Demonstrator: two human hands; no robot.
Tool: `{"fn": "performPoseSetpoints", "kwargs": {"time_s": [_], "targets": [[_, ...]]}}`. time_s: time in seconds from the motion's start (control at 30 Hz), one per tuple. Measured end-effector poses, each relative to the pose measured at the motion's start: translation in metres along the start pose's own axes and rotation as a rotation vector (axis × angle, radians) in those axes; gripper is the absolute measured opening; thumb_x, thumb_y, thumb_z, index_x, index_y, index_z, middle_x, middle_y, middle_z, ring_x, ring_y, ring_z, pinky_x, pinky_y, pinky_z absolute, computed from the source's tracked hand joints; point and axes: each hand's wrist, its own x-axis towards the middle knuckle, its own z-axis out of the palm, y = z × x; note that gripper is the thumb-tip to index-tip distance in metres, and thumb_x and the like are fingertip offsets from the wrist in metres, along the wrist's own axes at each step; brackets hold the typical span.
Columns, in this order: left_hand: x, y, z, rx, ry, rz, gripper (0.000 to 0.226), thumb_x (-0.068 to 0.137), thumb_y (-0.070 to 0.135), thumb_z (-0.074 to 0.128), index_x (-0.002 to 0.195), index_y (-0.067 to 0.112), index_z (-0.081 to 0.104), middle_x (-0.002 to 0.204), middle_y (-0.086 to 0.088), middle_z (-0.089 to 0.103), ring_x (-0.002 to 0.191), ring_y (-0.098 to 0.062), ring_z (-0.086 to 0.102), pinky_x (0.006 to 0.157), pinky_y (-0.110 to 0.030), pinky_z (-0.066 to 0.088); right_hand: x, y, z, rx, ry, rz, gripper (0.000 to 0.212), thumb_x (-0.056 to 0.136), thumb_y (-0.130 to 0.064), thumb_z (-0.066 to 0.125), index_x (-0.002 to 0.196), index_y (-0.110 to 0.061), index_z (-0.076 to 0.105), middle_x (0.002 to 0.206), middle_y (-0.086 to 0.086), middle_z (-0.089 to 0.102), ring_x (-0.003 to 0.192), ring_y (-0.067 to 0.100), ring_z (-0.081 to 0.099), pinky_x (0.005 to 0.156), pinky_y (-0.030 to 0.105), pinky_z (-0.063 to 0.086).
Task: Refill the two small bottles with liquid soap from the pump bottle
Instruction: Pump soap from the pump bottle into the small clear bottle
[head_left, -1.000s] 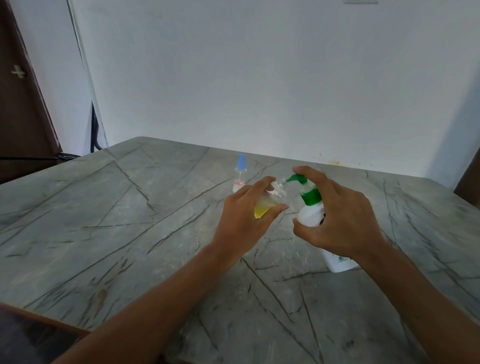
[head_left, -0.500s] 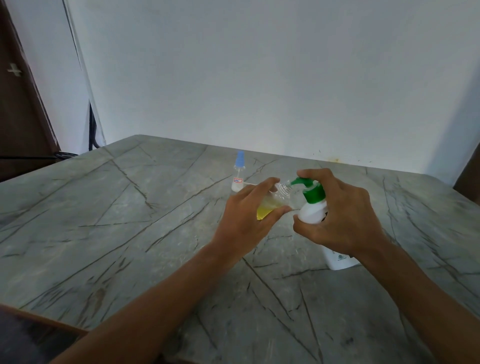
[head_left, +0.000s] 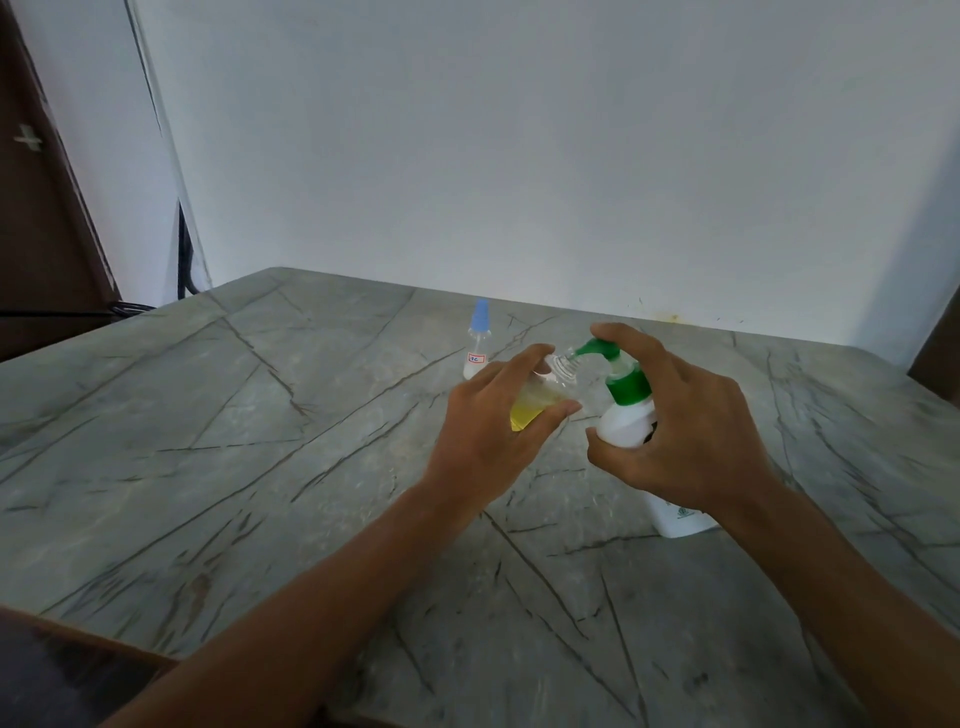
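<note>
On the grey, dark-veined stone worktop stand two items: one white plastic pump bottle with green collar and spout, and one capped small bottle, clear with a pale blue conical cap, upright near the far edge. One open small bottle, clear and part-filled with yellow liquid, is held tilted, its threaded mouth at the spout tip. The left hand has its fingers curled round it. The right hand grips the pump bottle's shoulder, forefinger on the pump head.
</note>
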Motion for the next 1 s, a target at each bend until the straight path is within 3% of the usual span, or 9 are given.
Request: {"fn": "performPoseSetpoints", "kwargs": {"time_s": [0.13,0.43,0.57,0.73,0.9,1.0], "targets": [[-0.0001,-0.0004,-0.0006,-0.005,0.0,-0.004,0.054,0.078,0.046,0.07,0.124,0.021,0.056,0.105,0.009,0.067,0.088,-0.001,0.058,0.076,-0.02,0.053,0.002,-0.0016,0.0008,0.015,0.007,-0.007,0.089,0.058,-0.052,0.074,0.136,-0.036,0.034,0.1,-0.005,0.066,0.069,0.008,0.053,0.067,0.019,0.043],[-0.0034,0.0012,0.0019,-0.008,-0.033,0.017,0.054,0.077,0.042,0.073,0.124,0.019,0.057,0.107,0.005,0.067,0.091,-0.007,0.06,0.077,-0.024,0.054,0.0022,0.0027,0.0035,0.071,0.019,0.015,0.079,0.058,-0.054,0.074,0.126,-0.034,0.039,0.106,-0.005,0.067,0.077,0.013,0.061,0.071,0.027,0.052],[-0.002,0.0006,0.0008,-0.023,-0.008,-0.008,0.055,0.078,0.042,0.073,0.124,0.018,0.057,0.106,0.005,0.067,0.089,-0.007,0.062,0.077,-0.027,0.055,0.0017,0.0027,0.0032,0.038,0.009,0.008,0.086,0.059,-0.054,0.073,0.134,-0.038,0.034,0.104,-0.007,0.066,0.071,0.01,0.057,0.067,0.027,0.054],[-0.0012,-0.0006,-0.0019,-0.024,0.015,-0.024,0.053,0.078,0.043,0.072,0.123,0.02,0.058,0.104,0.009,0.067,0.085,-0.003,0.06,0.075,-0.02,0.053,0.0023,0.001,0.0033,-0.003,-0.035,0.005,0.1,0.062,-0.053,0.072,0.146,-0.045,0.019,0.108,-0.005,0.066,0.073,0.012,0.058,0.066,0.032,0.056],[-0.0013,0.0015,-0.0012,-0.046,0.013,-0.043,0.052,0.078,0.043,0.072,0.123,0.02,0.058,0.103,0.009,0.067,0.085,-0.003,0.062,0.077,-0.026,0.055,0.0032,0.0006,0.0028,-0.007,-0.032,0.015,0.092,0.06,-0.055,0.072,0.14,-0.039,0.028,0.104,-0.006,0.066,0.071,0.012,0.057,0.065,0.032,0.055],[-0.0014,0.0018,-0.001,-0.049,0.017,-0.043,0.053,0.077,0.044,0.072,0.122,0.02,0.058,0.102,0.009,0.067,0.085,-0.002,0.061,0.076,-0.022,0.053,0.004,-0.0015,0.0011,0.016,-0.02,0.008,0.09,0.058,-0.053,0.073,0.137,-0.037,0.032,0.101,-0.006,0.066,0.068,0.011,0.056,0.063,0.028,0.053]]}}
